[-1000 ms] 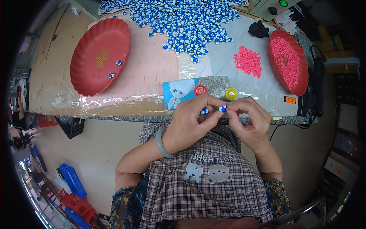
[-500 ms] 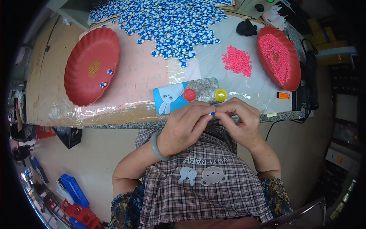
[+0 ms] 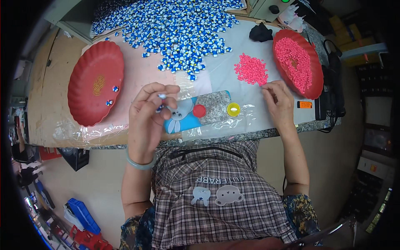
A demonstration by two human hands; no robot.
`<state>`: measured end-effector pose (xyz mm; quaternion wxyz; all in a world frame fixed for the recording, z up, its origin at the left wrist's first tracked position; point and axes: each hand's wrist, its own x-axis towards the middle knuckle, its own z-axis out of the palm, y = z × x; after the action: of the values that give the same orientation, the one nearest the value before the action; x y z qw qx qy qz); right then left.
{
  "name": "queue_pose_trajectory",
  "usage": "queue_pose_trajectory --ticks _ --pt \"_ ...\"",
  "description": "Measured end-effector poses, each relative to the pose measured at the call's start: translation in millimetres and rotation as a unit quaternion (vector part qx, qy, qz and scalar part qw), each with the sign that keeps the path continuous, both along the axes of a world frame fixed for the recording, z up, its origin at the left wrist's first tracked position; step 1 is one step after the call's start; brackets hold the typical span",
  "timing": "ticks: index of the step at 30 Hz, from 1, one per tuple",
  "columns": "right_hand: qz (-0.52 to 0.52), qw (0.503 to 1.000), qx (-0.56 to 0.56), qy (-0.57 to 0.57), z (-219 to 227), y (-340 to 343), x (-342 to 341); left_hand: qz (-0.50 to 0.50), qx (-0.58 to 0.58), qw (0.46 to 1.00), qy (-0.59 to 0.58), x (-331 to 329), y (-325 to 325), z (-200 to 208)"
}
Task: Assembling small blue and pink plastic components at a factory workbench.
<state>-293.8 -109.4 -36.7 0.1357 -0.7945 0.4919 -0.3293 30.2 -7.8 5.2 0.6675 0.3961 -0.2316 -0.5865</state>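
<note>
My left hand (image 3: pixel 146 114) is raised over the left part of the blue mat (image 3: pixel 188 123), its fingers curled. Between thumb and fingertips it grips a small blue-and-white piece (image 3: pixel 162 96). Lower in the same fingers shows a second blue-and-white piece (image 3: pixel 159 109). My right hand (image 3: pixel 281 104) rests at the near right edge of the loose pink pieces (image 3: pixel 251 69). Its fingers are bent together there, and whatever lies between the tips is too small to make out. On the mat stand a red round pot (image 3: pixel 199 111) and a yellow round pot (image 3: pixel 233 109).
A big heap of blue-and-white pieces (image 3: pixel 175 37) covers the far middle. At left, a red scalloped dish (image 3: pixel 79 83) holds two small pieces. Another red dish (image 3: pixel 318 79), filled with pink pieces, stands at right near a black cloth (image 3: pixel 261 32) and a small orange-faced device (image 3: pixel 305 105).
My hands, together at the mat's near edge before, have parted. The left went left and up with the blue-and-white piece; the right moved right and away to the pink pieces.
</note>
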Motion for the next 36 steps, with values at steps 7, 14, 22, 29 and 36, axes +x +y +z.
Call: queue_pose_trajectory --ticks 7,14,22,29,36 --pt "0.004 0.997 -0.034 0.070 -6 -11 10 -0.033 0.063 0.976 -0.207 42 -22 -31" --pt "0.009 0.997 0.039 0.062 7 -8 12 -0.060 -0.073 0.813 -0.575 20 -59 -32" --pt "0.019 0.912 0.334 -0.236 6 0 5 -0.152 -0.182 0.641 -0.730 13 -82 -39" --pt "0.063 0.877 0.365 -0.306 7 0 6 -0.170 -0.199 0.591 -0.763 10 -90 -38" --pt "0.077 0.811 0.428 -0.391 13 2 15 -0.105 -0.105 0.824 -0.547 19 -91 -18"
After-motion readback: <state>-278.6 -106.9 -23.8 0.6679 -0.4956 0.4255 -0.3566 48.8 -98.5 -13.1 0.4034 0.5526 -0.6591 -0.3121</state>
